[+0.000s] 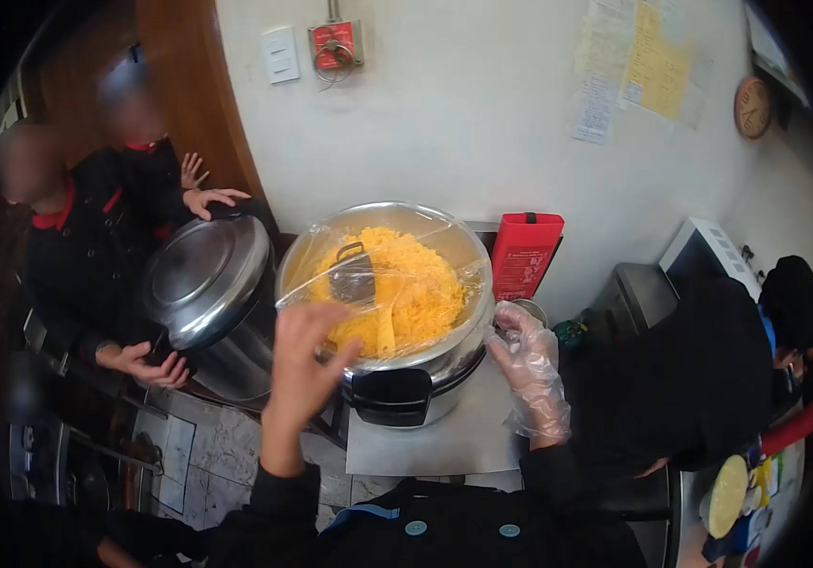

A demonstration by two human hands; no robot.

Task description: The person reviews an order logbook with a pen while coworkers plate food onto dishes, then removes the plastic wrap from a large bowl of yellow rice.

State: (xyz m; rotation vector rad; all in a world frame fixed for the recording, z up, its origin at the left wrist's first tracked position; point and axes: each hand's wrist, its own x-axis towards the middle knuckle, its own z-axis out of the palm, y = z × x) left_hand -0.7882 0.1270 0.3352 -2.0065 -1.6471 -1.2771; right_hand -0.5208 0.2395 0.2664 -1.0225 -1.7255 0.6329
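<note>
A big metal bowl (478,256) of yellow rice (416,275) sits on a silver pot with a black handle (390,397). Clear plastic wrap (435,232) stretches over part of the bowl. A dark scoop with a loop handle (351,276) and a yellow paddle (385,329) rest in the rice. Bare, my left hand (307,355) hovers over the bowl's front left, thumb apart from slightly blurred fingers. My right hand (527,364), in a clear plastic glove, is beside the right rim with fingers loosely bent and apart; I cannot tell if it touches the wrap.
Left of the bowl, a co-worker's hands (153,365) hold a large lidded steel pot (212,256); a second person stands behind. A red box (525,254) is against the wall. Another person in black (681,379) bends close on my right, near a microwave (705,248).
</note>
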